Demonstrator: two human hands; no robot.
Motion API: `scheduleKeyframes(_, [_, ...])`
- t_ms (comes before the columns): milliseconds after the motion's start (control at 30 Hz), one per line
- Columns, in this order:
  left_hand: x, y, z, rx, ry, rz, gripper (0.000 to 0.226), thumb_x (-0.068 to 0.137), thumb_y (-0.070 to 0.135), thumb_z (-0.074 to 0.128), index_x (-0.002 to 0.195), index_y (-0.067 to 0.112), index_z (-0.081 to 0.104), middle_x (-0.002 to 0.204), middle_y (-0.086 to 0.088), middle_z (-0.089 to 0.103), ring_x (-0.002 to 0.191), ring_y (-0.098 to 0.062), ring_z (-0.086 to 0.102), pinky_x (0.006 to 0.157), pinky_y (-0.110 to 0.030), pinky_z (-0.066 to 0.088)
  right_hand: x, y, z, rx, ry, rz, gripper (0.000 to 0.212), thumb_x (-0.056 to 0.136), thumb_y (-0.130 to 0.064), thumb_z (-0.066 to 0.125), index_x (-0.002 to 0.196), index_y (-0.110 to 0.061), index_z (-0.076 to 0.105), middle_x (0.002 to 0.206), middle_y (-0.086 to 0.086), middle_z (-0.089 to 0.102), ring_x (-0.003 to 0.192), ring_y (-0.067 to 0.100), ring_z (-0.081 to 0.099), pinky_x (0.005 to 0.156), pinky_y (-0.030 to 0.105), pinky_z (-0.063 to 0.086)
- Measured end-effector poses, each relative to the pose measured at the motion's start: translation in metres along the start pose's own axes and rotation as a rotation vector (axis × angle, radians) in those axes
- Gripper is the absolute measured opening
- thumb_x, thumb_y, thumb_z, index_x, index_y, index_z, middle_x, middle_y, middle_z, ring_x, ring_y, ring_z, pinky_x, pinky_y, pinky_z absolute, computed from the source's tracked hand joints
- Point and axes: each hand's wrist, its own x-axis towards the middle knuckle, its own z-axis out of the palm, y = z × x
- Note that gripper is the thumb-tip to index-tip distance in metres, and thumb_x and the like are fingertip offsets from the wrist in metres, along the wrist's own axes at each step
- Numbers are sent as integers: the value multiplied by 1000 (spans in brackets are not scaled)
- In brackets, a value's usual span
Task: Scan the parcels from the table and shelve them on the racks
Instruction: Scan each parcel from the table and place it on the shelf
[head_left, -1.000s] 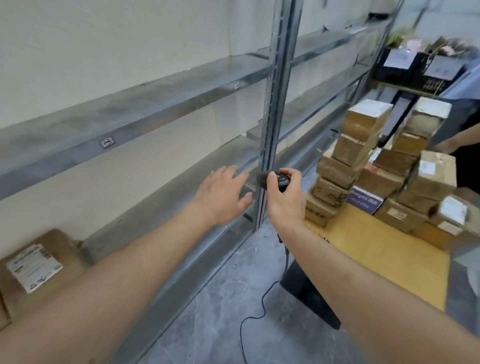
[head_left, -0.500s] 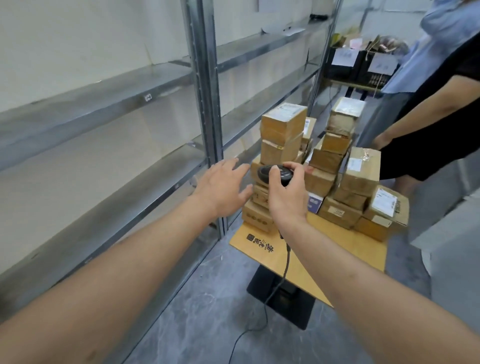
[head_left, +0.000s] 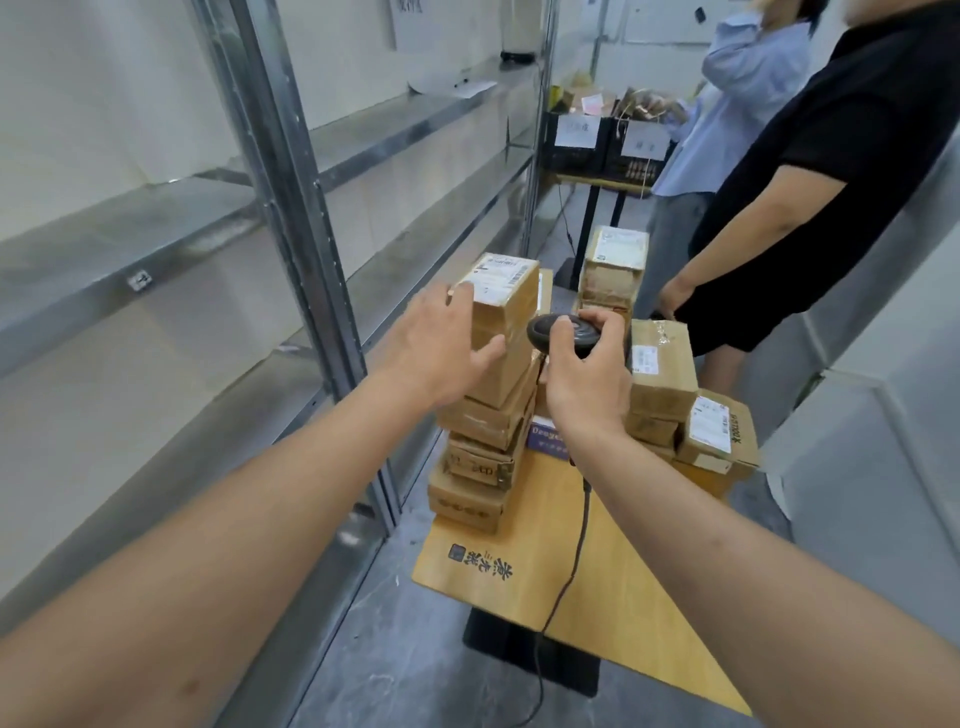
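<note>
Parcels: brown taped cardboard boxes with white shipping labels are sitting in several stacks on the light wooden table (head_left: 613, 597); the top parcel (head_left: 506, 322) of the nearest stack is the one being reached for.
Left hand: the left hand (head_left: 441, 345) is spreading its fingers loosely at the near side of that top parcel, with the thumb lying against the box face; it is touching or about to touch (the blur is making that hard to settle) and is gripping nothing.
Right hand: the right hand (head_left: 584, 374) is curling its fingers round the black corded handheld scanner (head_left: 563, 330), holding it just beside the top parcel, its head pointing toward the stacks.
Cable: the scanner's black cable (head_left: 579, 551) is trailing down across the table to the grey floor.
Racks: the grey metal shelving racks (head_left: 291, 208) are standing along the left wall, and no parcel is showing on the shelves in view.
Bystanders: two people, one in a black top (head_left: 831, 171) and one in a pale blue shirt (head_left: 737, 98), are standing beyond the table.
Progress: judging by the full stacks, most of the job is looking undone; this parcel is not yet lifted, and scanning and shelving are both waiting.
</note>
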Motion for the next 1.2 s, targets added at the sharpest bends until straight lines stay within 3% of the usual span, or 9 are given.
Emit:
scheduleKeyframes(100, [27,-10,11,-40,14,-13,83,92,68,58,152,14,40,145,-12,49,131,-29,50,105,-45,50,15,0,15,-10,61,30,24,98,-61,47,119,-48,47,100,-18,64,93,21,69,88,47,55])
scheduleKeyframes(300, [59,-19,29,-122,-102,-205,112,82,89,51,159,10,27,152,-19,42,137,-37,48,106,-54,50,30,-1,28,-15,140,57,26,103,-54,49,126,-41,49,101,-20,59,96,15,60,83,40,47])
scheduleKeyframes(533, [73,-24,32,-430,-182,-357,94,83,78,64,147,14,39,144,-9,56,122,-30,60,92,-47,57,45,0,28,-13,112,57,27,104,-55,49,127,-42,48,105,-16,60,99,16,61,79,38,45])
scheduleKeyframes(667, [70,-17,29,-536,-184,-421,92,76,68,76,141,15,36,138,-6,59,115,-27,62,79,-40,56,52,-1,27,-38,49,63,26,100,-59,48,122,-47,46,103,-15,63,95,19,67,86,46,56])
scheduleKeyframes(800, [63,-9,22,-620,-209,-471,103,55,76,73,133,19,36,129,-2,60,110,-23,62,88,-47,59,56,-1,24,-43,-26,75,20,102,-55,49,118,-45,43,97,-14,61,97,22,65,79,41,51])
scheduleKeyframes(867, [60,-7,21,-635,-201,-489,92,61,72,74,129,20,39,121,1,61,106,-19,62,85,-43,58,56,0,23,-38,-46,75,19,102,-55,48,117,-46,42,97,-14,60,98,22,63,78,41,50])
scheduleKeyframes(1000, [58,-11,24,-751,-211,-510,42,94,54,66,122,24,53,118,4,68,101,-15,66,83,-37,56,56,1,22,-19,-69,60,19,103,-55,48,118,-46,42,96,-18,58,97,20,61,76,39,45])
scheduleKeyframes(1100, [54,-11,24,-886,-228,-566,32,101,42,62,129,30,54,124,3,71,105,-18,70,91,-41,59,54,0,21,-12,-94,47,19,104,-55,49,119,-46,42,95,-19,57,95,18,62,78,40,50])
scheduleKeyframes(1200, [48,-8,17,-967,-207,-575,34,104,33,59,136,34,47,124,5,70,100,-15,70,78,-34,58,52,0,21,-10,-123,30,21,104,-54,49,122,-43,45,93,-21,55,88,13,58,75,37,44])
